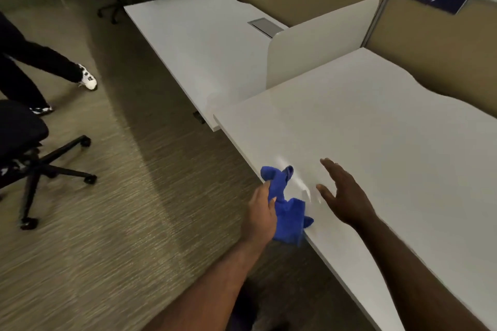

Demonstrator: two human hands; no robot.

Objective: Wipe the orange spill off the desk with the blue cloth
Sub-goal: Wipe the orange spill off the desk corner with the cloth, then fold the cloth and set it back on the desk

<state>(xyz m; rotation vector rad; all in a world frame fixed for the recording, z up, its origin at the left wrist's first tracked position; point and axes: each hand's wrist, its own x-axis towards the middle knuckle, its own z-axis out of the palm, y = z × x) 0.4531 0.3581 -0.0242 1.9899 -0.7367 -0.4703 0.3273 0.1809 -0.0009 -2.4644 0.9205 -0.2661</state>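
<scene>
No orange shows on the surface (pixel 376 129); left hand (pixel 259 212) grips the blue cloth (pixel 289 209) at its edge, right hand (pixel 343 193) beside it spread empty — wiping looks done.

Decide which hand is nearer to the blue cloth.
Left. The left hand grips the blue cloth at the desk edge; the right hand hovers open beside it, not touching.

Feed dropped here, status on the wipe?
Left hand gripping blue cloth at desk edge. Right hand open, empty. No orange spill visible. Nothing in the way.
</scene>
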